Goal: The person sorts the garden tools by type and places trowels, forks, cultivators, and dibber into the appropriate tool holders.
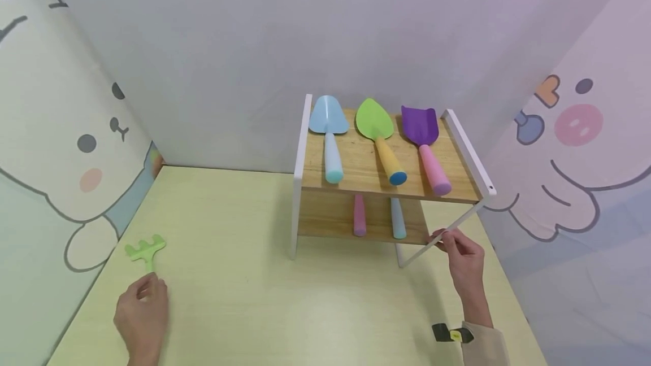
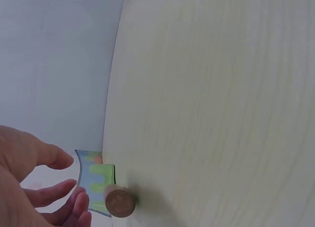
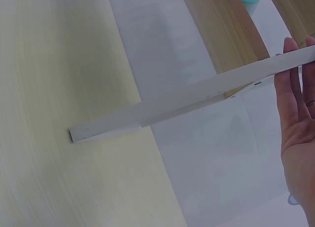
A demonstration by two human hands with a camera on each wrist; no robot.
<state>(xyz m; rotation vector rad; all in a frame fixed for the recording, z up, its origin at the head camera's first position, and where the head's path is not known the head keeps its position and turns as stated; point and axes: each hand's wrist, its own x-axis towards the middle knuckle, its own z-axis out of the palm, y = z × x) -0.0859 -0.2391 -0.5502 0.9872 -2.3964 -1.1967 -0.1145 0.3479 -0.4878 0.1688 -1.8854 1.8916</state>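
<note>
At the left, a small green toy rake point(image 1: 146, 251) lies with its tines pointing away. My left hand point(image 1: 142, 309) is over its handle end, fingers loosely bent. In the left wrist view the rake's round brown handle end point(image 2: 119, 201) shows beside the fingers, apart from them, with nothing between thumb and fingertips. My right hand point(image 1: 463, 256) holds the slanted white leg point(image 3: 187, 94) of a two-tier wooden shelf point(image 1: 468, 151), fingers behind the leg. On its top board lie a blue trowel point(image 1: 330, 120), a green trowel point(image 1: 375, 120) with a yellow handle, and a purple shovel point(image 1: 421, 126) with a pink handle.
On the lower board a pink handle point(image 1: 359, 216) and a light blue handle point(image 1: 398, 219) stick out, their heads hidden by the top board. The pale table point(image 1: 229, 230) meets a grey back wall point(image 1: 229, 61). Cartoon-printed panels point(image 1: 574, 129) stand at both sides.
</note>
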